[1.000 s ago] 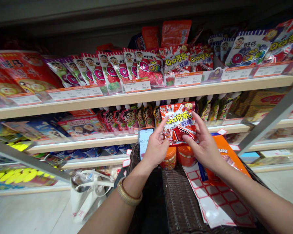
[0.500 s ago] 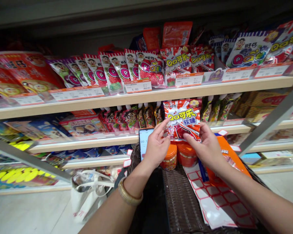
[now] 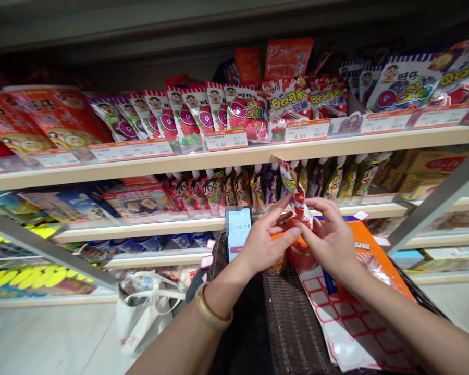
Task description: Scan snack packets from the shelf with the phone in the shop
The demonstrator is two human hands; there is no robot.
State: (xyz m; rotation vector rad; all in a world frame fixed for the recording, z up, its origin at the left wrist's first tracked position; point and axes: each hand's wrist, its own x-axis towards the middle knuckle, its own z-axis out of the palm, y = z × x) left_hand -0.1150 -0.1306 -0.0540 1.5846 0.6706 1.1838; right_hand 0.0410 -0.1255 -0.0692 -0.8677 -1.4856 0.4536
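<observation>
A small red and white bag of gummy candy (image 3: pixel 295 190) is turned nearly edge-on above the basket, in front of the middle shelf. My right hand (image 3: pixel 333 240) pinches its lower edge between thumb and fingers. My left hand (image 3: pixel 262 244) is at the bag's left side, fingers stretched out and thumb apart; its index fingertip is at the bag, but I cannot tell if it touches. Below the hands, two orange-red jars (image 3: pixel 303 256) stand on the dark wicker basket (image 3: pixel 293 323), partly hidden. An orange packet (image 3: pixel 371 250) lies beneath my right forearm.
Matching gummy bags (image 3: pixel 287 101) line the upper shelf (image 3: pixel 219 157) behind price labels. Spouted pouches (image 3: pixel 214 190) hang or stand on the shelf below. A phone (image 3: pixel 237 234) showing a timer leans at the basket's left. A white tote bag (image 3: pixel 144 307) stands on the floor.
The gummy candy bag has turned from facing me to nearly edge-on. My left fingers have shifted right, closer to my right hand. The whole view has moved slightly.
</observation>
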